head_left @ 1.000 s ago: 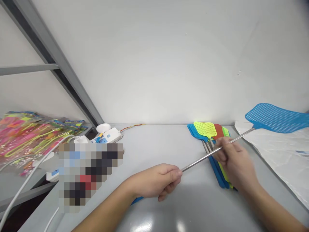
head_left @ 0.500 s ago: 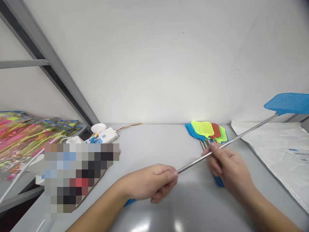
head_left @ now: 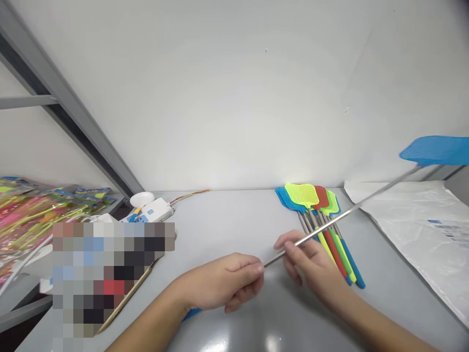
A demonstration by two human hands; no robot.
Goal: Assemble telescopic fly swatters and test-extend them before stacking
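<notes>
A blue fly swatter [head_left: 437,150] with a long thin metal shaft slants across the view, its mesh head up at the right edge. My left hand [head_left: 236,281] is closed around its lower end, and a bit of blue, probably the handle, peeks out below that wrist. Farther up the shaft, my right hand [head_left: 313,266] holds it between thumb and fingers, close to the left hand. Behind the right hand lies a fanned pile of fly swatters [head_left: 302,194] with yellow, blue, red and green heads and handles, their shafts short.
On the right lies a white plastic mailing bag [head_left: 406,215]. A white power strip [head_left: 159,210] with a cable stands at the back left, near a pixelated area over a box. Brightly coloured packaged items [head_left: 40,210] lie at far left, past a metal frame [head_left: 84,127].
My right hand has slid down the shaft toward my left hand, uncovering the handles of the piled swatters. The left hand keeps its grip. The view has shifted slightly.
</notes>
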